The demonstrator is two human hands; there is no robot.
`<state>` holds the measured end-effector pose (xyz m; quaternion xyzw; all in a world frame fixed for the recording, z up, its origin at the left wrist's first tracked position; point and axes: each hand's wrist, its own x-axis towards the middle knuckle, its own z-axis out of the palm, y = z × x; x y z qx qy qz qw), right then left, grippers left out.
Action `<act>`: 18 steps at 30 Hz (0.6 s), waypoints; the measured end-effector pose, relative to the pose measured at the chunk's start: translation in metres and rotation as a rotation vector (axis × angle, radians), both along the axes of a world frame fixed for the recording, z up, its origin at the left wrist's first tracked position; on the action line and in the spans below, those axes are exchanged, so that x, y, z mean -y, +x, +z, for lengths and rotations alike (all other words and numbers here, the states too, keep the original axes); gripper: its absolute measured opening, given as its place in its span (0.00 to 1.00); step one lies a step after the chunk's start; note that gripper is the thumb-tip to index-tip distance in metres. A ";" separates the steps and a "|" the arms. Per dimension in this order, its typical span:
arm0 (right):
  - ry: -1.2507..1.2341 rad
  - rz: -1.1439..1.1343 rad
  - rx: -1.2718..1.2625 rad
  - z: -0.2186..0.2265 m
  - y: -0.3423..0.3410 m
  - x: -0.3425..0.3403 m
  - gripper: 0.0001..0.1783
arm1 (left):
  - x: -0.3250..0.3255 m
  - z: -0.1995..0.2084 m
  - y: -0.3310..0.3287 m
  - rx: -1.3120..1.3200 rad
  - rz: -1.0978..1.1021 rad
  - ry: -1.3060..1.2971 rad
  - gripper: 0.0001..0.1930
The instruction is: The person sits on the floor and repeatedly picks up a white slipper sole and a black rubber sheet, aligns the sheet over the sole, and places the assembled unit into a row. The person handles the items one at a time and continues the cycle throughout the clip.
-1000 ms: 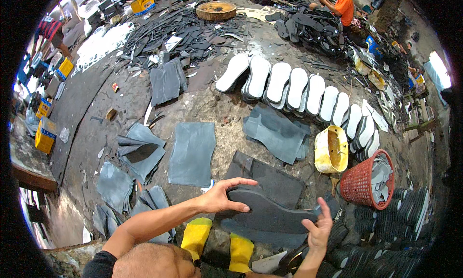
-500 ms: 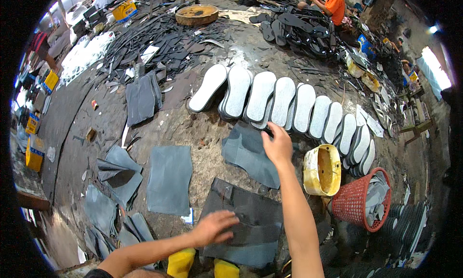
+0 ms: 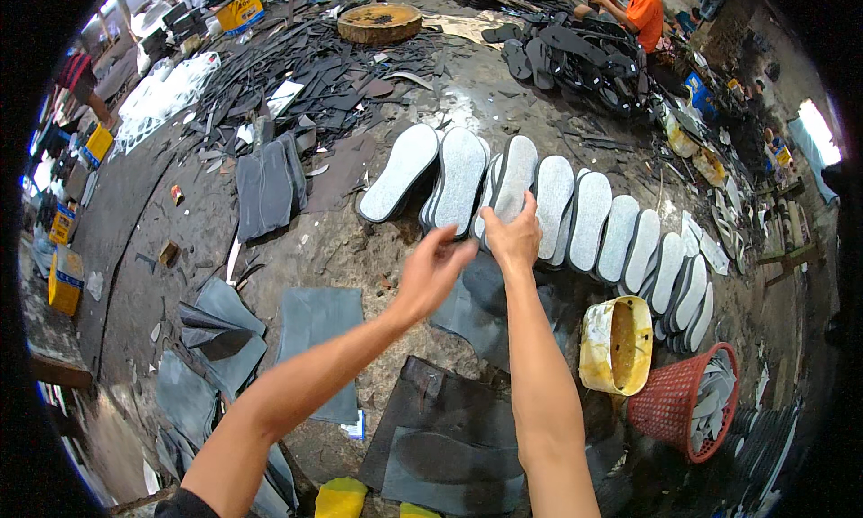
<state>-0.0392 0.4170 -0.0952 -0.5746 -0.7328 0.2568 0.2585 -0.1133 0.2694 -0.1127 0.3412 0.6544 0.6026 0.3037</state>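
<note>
Now your right hand [image 3: 514, 239] grips the near end of a pale grey shoe sole [image 3: 505, 191], long and rounded with a dark edge, lying third from the left in the overlapping row of soles [image 3: 620, 239] on the floor. Your left hand [image 3: 431, 268] hangs just left of that sole, fingers [image 3: 457, 246] loosely spread, holding nothing. Half a second ago only the right hand reached the row; the left pressed the dark rubber sheet [image 3: 449, 446] nearer you.
</note>
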 end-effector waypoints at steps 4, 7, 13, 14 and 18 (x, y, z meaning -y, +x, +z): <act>-0.072 0.234 -0.110 0.000 0.024 -0.007 0.49 | -0.120 0.005 -0.025 0.295 0.034 -0.328 0.39; 0.312 0.252 0.187 -0.005 0.055 -0.016 0.41 | -0.137 -0.002 -0.023 0.394 0.076 -0.321 0.38; 0.253 0.313 0.419 -0.017 0.087 -0.023 0.38 | -0.126 0.025 -0.082 0.517 0.373 -0.040 0.10; 0.277 0.313 0.371 -0.012 0.087 -0.020 0.39 | -0.114 0.034 -0.096 0.610 0.343 0.109 0.13; 0.330 0.210 -0.122 0.042 0.087 0.009 0.53 | -0.015 0.067 -0.107 0.951 -0.051 0.153 0.20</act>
